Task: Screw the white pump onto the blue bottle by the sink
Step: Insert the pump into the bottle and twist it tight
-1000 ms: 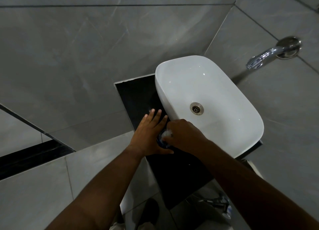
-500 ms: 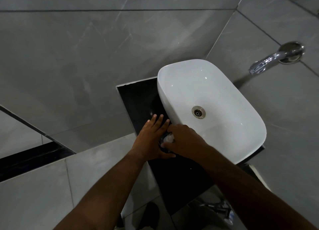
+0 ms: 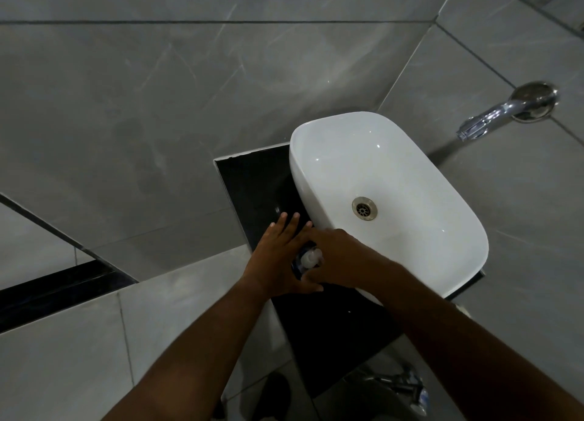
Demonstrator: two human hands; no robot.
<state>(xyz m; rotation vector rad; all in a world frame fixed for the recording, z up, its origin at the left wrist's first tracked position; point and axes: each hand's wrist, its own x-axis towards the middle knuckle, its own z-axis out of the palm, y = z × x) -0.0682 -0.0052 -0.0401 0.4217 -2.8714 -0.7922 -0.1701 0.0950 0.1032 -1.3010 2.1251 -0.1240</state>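
Observation:
The blue bottle (image 3: pixel 297 264) stands on the black counter (image 3: pixel 252 183) just left of the white sink (image 3: pixel 395 167); only a dark blue sliver of it shows between my hands. The white pump (image 3: pixel 310 258) sits on top of it, seen from above as a small white round cap. My left hand (image 3: pixel 278 262) presses against the bottle's left side with its fingers stretched out towards the wall and its thumb under the bottle. My right hand (image 3: pixel 339 259) curls around the pump from the right, with fingertips on it.
A chrome tap (image 3: pixel 493 117) juts from the grey tiled wall above the sink's far right. Chrome pipework (image 3: pixel 398 386) shows below the counter's front edge. The counter is narrow, with grey tile to its left.
My right hand has turned a little on the pump, so more of the white cap shows between my hands. The left hand stays on the bottle. The view has shifted slightly.

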